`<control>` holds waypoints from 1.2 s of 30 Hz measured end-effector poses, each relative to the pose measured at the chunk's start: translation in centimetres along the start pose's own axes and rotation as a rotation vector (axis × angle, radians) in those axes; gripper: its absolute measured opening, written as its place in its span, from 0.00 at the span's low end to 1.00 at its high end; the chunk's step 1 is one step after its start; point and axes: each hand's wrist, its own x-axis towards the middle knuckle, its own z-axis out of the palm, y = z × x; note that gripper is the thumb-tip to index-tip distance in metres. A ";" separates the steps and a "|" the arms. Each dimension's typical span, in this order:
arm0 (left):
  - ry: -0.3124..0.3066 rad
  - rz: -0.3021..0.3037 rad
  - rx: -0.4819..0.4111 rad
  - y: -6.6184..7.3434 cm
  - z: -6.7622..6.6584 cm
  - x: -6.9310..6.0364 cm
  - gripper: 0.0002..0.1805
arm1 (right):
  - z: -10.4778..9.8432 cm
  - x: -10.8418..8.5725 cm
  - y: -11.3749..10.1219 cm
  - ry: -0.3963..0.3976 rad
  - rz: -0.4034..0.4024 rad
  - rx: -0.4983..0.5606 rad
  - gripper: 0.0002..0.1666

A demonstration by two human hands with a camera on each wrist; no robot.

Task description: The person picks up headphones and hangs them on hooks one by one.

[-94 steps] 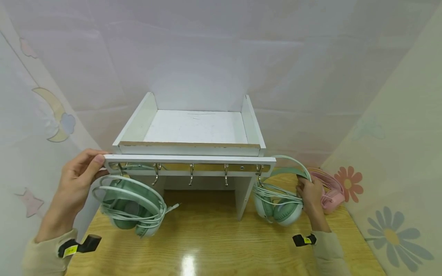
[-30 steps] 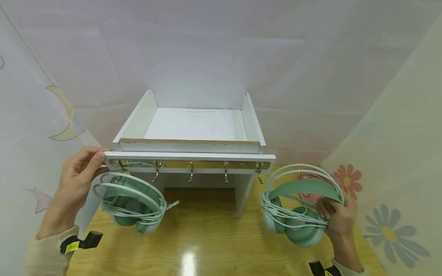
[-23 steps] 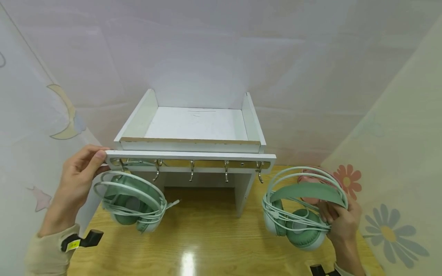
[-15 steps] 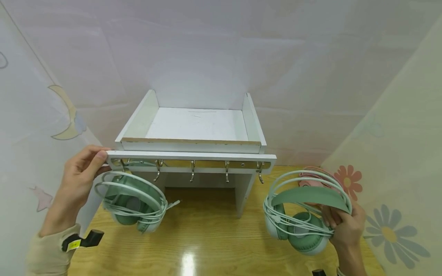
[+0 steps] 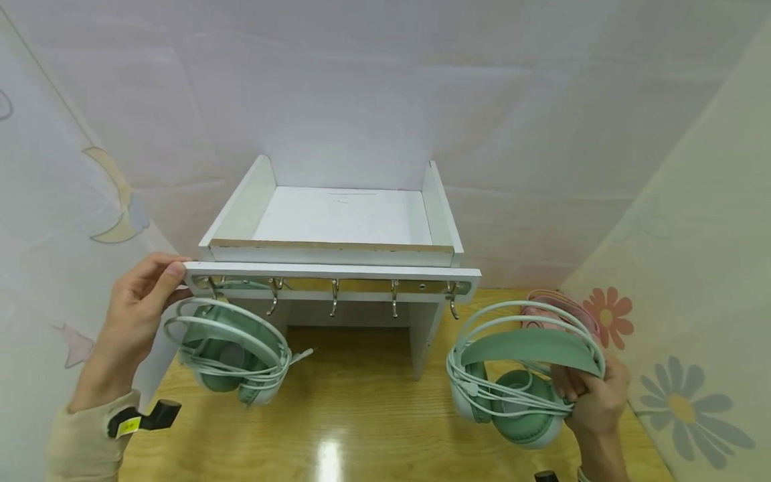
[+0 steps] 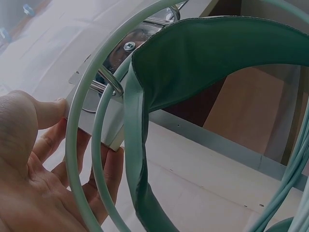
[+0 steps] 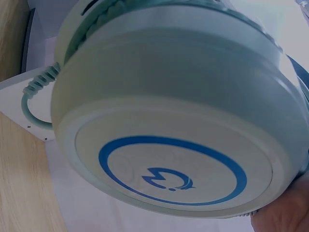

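My left hand (image 5: 135,321) pinches the left end of the white hook rail (image 5: 361,270) between thumb and fingers. From the rail's leftmost hook hangs a pair of green headphones (image 5: 219,328), its cable wound round the earcups. At the right, my right hand (image 5: 599,398) grips a second pair of green headphones (image 5: 530,351) by the side of its band, with the earcups downward. This pair is apart from the rail, to the right of its last hook (image 5: 454,304). One round white earcup (image 7: 169,145) with a blue ring fills the right wrist view, hiding most of the hand there.
A white shelf (image 5: 349,214) with raised sides stands behind the rail on a wooden table (image 5: 361,415). Pink headphones (image 5: 560,308) lie at the back right, partly behind the held pair. Fabric walls (image 5: 693,281) enclose both sides and the back.
The right hand has carried its green headphones away from the last hook, right and towards me; in the last half second they shifted slightly left. The left hand keeps its place on the rail.
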 end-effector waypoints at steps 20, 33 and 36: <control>-0.001 0.006 0.005 0.0 0.0 0.1 0.11 | 2.6 -0.1 0.2 -0.085 -0.005 0.086 0.28; -0.016 0.020 -0.016 -0.1 0.0 0.1 0.11 | 4.1 -0.9 1.3 -0.094 0.013 0.055 0.41; -0.021 0.025 -0.015 -0.1 -0.1 0.1 0.11 | 4.4 -1.1 1.7 -0.094 0.024 0.031 0.44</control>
